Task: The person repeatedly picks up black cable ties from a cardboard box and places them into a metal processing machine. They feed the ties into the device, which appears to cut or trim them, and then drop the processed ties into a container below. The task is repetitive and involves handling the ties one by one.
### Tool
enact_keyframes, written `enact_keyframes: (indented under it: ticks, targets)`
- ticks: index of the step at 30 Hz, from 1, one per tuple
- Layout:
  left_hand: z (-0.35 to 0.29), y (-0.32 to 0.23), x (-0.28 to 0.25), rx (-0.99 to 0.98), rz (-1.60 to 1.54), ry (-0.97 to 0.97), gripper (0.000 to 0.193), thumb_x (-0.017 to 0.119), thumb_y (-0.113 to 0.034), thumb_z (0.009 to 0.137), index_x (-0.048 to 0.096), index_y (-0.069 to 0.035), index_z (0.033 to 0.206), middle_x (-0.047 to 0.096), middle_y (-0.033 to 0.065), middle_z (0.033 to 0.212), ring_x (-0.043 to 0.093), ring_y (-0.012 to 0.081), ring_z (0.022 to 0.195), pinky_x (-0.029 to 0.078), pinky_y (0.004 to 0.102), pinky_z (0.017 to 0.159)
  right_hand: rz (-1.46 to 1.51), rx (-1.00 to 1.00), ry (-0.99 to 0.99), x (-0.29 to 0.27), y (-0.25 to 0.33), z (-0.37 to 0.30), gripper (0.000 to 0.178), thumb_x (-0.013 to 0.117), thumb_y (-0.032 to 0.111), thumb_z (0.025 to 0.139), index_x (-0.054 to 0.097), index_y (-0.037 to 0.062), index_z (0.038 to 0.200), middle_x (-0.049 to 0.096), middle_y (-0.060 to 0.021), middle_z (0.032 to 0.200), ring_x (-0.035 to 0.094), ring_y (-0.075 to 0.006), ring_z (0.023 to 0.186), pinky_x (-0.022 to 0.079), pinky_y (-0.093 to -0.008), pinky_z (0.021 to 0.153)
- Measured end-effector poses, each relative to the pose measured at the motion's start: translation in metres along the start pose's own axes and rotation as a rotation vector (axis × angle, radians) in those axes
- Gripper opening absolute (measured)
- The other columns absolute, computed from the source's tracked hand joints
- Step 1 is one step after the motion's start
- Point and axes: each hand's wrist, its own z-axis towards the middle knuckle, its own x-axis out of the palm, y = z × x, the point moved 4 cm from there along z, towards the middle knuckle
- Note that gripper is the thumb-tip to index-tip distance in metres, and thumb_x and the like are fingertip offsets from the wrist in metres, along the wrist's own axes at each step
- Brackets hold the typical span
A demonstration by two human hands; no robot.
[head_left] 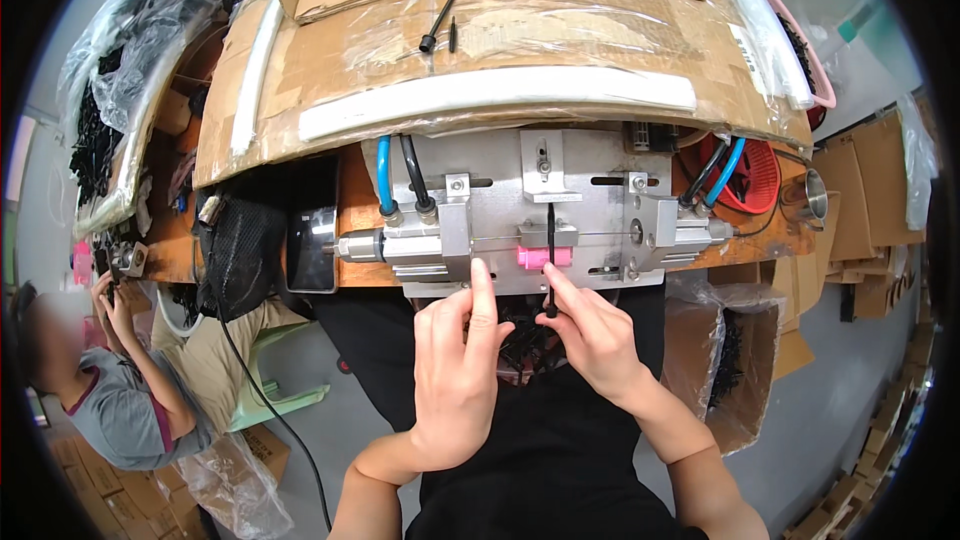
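In my right hand [597,338], thumb and fingers pinch the knobbed lower end of a thin black rod [551,230]. The rod stands lengthwise over a metal fixture, its far tip at a bracket [545,175]. It crosses a small metal block and a pink block [534,258] at the fixture's front. My left hand [458,370] has its index finger stretched toward the front edge beside the left air cylinder [425,250]; its other fingers are partly curled, and I see nothing held. A second cylinder [685,235] faces from the right.
A cardboard sheet [400,70] behind the fixture carries several loose black rods [437,25]. A dark tablet [312,240] and black mesh bag lie left; a red basket [755,175] and metal cup stand right. Dark pieces fill my lap. Another person [130,380] works at far left.
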Motion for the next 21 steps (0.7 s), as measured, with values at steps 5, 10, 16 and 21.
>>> enact_keyframes:
  ticks: [5, 10, 16, 21]
  targets:
    - [-0.008, 0.006, -0.003, -0.021, -0.011, 0.028, 0.067, 0.074, 0.003, 0.076, 0.049, 0.004, 0.138, 0.055, 0.0122, 0.107, 0.052, 0.0283, 0.094, 0.046, 0.0381, 0.081, 0.015, 0.005, 0.003, 0.005, -0.003, 0.003, 0.068, 0.076, -0.003, 0.076, 0.05, -0.0017, 0.138, 0.053, -0.009, 0.069, 0.054, -0.0227, 0.062, 0.046, -0.0359, 0.06]
    - [-0.02, 0.02, -0.014, -0.096, -0.032, 0.04, 0.069, 0.074, 0.004, 0.076, 0.047, 0.004, 0.14, 0.055, 0.012, 0.105, 0.051, 0.0284, 0.093, 0.045, 0.0381, 0.082, -0.073, -0.054, 0.104, -0.014, 0.018, 0.022, 0.059, 0.077, 0.0, 0.075, 0.057, -0.0019, 0.131, 0.057, -0.008, 0.073, 0.056, -0.0223, 0.064, 0.048, -0.0355, 0.06]
    - [-0.037, 0.044, -0.012, -0.124, -0.269, 0.183, 0.042, 0.072, 0.002, 0.078, 0.063, -0.003, 0.119, 0.058, 0.0102, 0.092, 0.054, 0.029, 0.085, 0.046, 0.0383, 0.077, -0.416, -0.519, -0.092, -0.051, 0.043, 0.161, 0.027, 0.062, 0.002, 0.074, 0.069, 0.0055, 0.1, 0.061, -0.0086, 0.079, 0.062, -0.0266, 0.072, 0.05, -0.0366, 0.062]
    - [-0.063, 0.06, 0.051, -0.006, -0.242, 0.529, 0.029, 0.067, -0.017, 0.087, 0.065, -0.002, 0.111, 0.06, 0.0107, 0.091, 0.058, 0.0293, 0.09, 0.05, 0.0383, 0.082, -0.481, -0.679, 0.345, -0.022, 0.016, 0.267, 0.007, 0.065, 0.005, 0.079, 0.064, 0.0057, 0.086, 0.057, -0.0081, 0.089, 0.059, -0.0276, 0.09, 0.049, -0.0396, 0.075]
